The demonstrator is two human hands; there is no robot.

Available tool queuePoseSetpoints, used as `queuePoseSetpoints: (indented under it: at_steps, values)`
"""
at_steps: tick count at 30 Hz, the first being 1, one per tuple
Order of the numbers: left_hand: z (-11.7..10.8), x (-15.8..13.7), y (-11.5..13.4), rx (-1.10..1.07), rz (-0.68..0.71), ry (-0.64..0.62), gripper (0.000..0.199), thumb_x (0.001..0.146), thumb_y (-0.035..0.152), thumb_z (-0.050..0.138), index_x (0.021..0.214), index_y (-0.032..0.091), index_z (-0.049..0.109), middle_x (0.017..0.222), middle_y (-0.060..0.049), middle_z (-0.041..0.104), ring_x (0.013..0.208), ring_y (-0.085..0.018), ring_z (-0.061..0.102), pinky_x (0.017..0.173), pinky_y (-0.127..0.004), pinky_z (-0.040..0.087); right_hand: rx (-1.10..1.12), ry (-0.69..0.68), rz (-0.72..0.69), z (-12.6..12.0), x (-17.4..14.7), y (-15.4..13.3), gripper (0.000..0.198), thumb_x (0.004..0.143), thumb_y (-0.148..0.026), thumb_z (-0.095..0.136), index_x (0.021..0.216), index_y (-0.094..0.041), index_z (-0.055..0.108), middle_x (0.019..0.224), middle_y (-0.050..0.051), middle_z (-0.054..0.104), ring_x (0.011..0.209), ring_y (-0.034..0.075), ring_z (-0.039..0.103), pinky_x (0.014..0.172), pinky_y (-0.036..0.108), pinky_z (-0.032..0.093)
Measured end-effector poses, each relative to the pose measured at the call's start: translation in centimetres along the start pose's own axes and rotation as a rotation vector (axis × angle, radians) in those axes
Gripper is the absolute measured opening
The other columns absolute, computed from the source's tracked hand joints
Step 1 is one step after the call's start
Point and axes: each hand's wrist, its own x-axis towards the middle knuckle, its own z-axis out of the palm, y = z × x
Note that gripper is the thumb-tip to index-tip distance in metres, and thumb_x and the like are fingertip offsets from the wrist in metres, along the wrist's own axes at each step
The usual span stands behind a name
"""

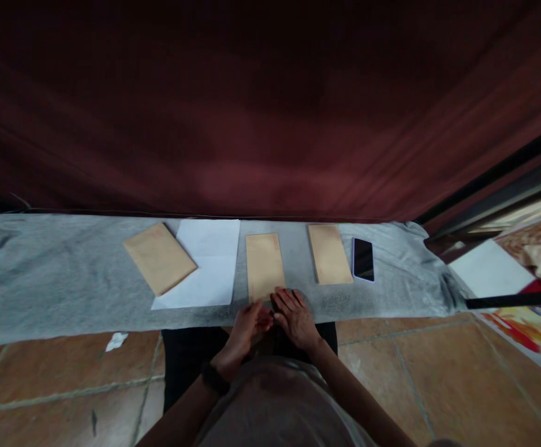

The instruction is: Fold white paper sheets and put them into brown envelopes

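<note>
A brown paper envelope [265, 264] lies flat on the grey cloth, straight ahead of me. My left hand [246, 329] is by its lower end, turned on its side, with the fingers loosely bent and nothing visible in them. My right hand [297, 320] rests palm down at the front edge of the cloth, its fingers stretched out and their tips by the envelope's lower right corner. The fingertips of both hands are close together; whether they touch is unclear.
Left of centre, a thicker stack of brown envelopes [159, 257] overlaps a white paper sheet [214, 264]. To the right are more brown envelopes [330, 254] and a phone [363, 259]. Grey cloth [66, 279] covers the narrow table. Behind it hangs a dark red curtain [270, 124].
</note>
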Motion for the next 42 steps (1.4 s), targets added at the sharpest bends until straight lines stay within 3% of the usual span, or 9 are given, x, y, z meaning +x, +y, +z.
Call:
queuePoseSetpoints:
  at_steps: [2, 4, 6, 8, 12, 16, 25, 32, 42]
  values:
    - [-0.1, 0.2, 0.7, 0.259, 0.185, 0.015, 0.054, 0.085, 0.07, 0.058, 0.08, 0.018, 0.071, 0.075, -0.009, 0.074, 0.067, -0.023, 0.071, 0.067, -0.036, 0.059, -0.015, 0.013, -0.003, 0.2, 0.0, 0.0, 0.052, 0.105, -0.033, 0.045, 0.155, -0.022, 0.041, 0.158, 0.008, 0.045, 0.144, 0.024, 0.044, 0.123, 0.049, 0.03]
    - [0.3, 1.5, 2.4, 0.53, 0.484, -0.006, 0.046, 0.095, 0.06, 0.048, 0.094, 0.021, 0.073, 0.096, -0.01, 0.077, 0.091, -0.024, 0.073, 0.087, -0.038, 0.058, -0.025, 0.044, -0.005, 0.5, 0.0, -0.1, 0.052, 0.104, -0.03, 0.046, 0.155, -0.022, 0.04, 0.158, 0.008, 0.045, 0.144, 0.023, 0.044, 0.123, 0.048, 0.03]
    - [1.1, 4.3, 4.8, 0.777, 0.775, -0.052, 0.041, 0.099, 0.047, 0.045, 0.121, 0.023, 0.069, 0.133, -0.01, 0.068, 0.128, -0.024, 0.06, 0.113, -0.041, 0.044, -0.025, 0.084, 0.001, 0.8, 0.0, -0.1, 0.053, 0.103, -0.029, 0.047, 0.155, -0.023, 0.04, 0.157, 0.007, 0.047, 0.143, 0.023, 0.045, 0.123, 0.048, 0.03]
    - [1.9, 8.1, 7.2, 0.982, 0.944, -0.065, 0.048, 0.098, 0.04, 0.045, 0.139, 0.019, 0.058, 0.153, -0.011, 0.052, 0.147, -0.024, 0.04, 0.124, -0.043, 0.028, -0.01, 0.118, 0.007, 1.1, 0.0, -0.2, 0.052, 0.103, -0.028, 0.048, 0.154, -0.023, 0.042, 0.155, 0.007, 0.048, 0.143, 0.024, 0.046, 0.123, 0.048, 0.031]
    - [2.9, 15.4, 10.4, 1.233, 0.973, -0.077, 0.055, 0.098, 0.035, 0.043, 0.148, 0.013, 0.048, 0.159, -0.014, 0.044, 0.152, -0.026, 0.031, 0.127, -0.046, 0.019, 0.024, 0.156, 0.014, 1.5, 0.1, -0.4, 0.053, 0.102, -0.026, 0.049, 0.154, -0.024, 0.042, 0.154, 0.007, 0.05, 0.141, 0.025, 0.048, 0.121, 0.051, 0.034]
    - [2.9, 18.3, 10.8, 1.307, 1.006, -0.121, 0.056, 0.098, 0.035, 0.043, 0.15, 0.012, 0.047, 0.16, -0.015, 0.04, 0.152, -0.026, 0.032, 0.127, -0.045, 0.014, 0.04, 0.162, 0.037, 1.5, 0.2, -0.5, 0.053, 0.102, -0.025, 0.049, 0.154, -0.025, 0.042, 0.155, 0.007, 0.049, 0.141, 0.026, 0.049, 0.121, 0.051, 0.036]
    - [1.4, 14.5, 7.3, 1.316, 1.034, -0.308, 0.054, 0.101, 0.039, 0.04, 0.151, 0.018, 0.045, 0.162, -0.009, 0.038, 0.154, -0.019, 0.027, 0.127, -0.038, 0.01, 0.043, 0.174, 0.058, 1.8, 0.2, -0.4, 0.047, 0.101, -0.024, 0.048, 0.148, -0.024, 0.051, 0.151, 0.007, 0.054, 0.14, 0.025, 0.05, 0.121, 0.051, 0.034]
    - [0.2, 10.7, 5.1, 1.329, 1.074, -0.418, 0.052, 0.104, 0.038, 0.039, 0.152, 0.019, 0.043, 0.162, -0.01, 0.038, 0.153, -0.018, 0.029, 0.127, -0.039, 0.016, 0.064, 0.204, 0.043, 2.1, 0.1, -0.4, 0.046, 0.098, -0.022, 0.05, 0.145, -0.022, 0.054, 0.144, 0.01, 0.061, 0.137, 0.025, 0.054, 0.121, 0.051, 0.036]
    - [-2.2, 4.7, 2.2, 1.49, 1.184, -0.447, 0.06, 0.102, 0.048, 0.046, 0.154, 0.018, 0.039, 0.159, -0.012, 0.043, 0.151, -0.023, 0.034, 0.126, -0.042, 0.02, 0.367, 0.246, 0.088, 0.4, 0.9, 1.8, 0.04, 0.103, -0.022, 0.038, 0.134, -0.026, 0.062, 0.134, 0.007, 0.067, 0.129, 0.02, 0.059, 0.112, 0.044, 0.049]
